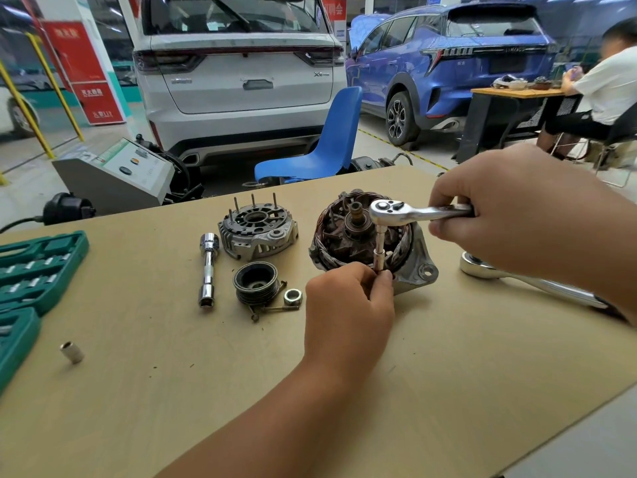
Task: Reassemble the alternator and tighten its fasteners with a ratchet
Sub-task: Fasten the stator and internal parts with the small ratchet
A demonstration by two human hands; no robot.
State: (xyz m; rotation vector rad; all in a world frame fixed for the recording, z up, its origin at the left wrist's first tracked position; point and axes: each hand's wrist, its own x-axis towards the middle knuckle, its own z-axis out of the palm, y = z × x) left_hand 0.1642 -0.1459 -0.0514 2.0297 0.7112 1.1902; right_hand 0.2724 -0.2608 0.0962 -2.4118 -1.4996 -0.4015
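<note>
Parked cars stand behind the tabletop (448, 357). One alternator body (365, 236) sits near its far edge. My right grip (517, 215) closes around one ratchet (413, 212), handle lying rightward, extension (379, 250) upright; my left grip (348, 298) pinches its lower end. One rear cover (256, 229), one pulley (255, 282) lie left.

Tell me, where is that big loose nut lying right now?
In the head view the nut lies on the table left of the left hand, just right of the black pulley and above a loose bolt.
</note>
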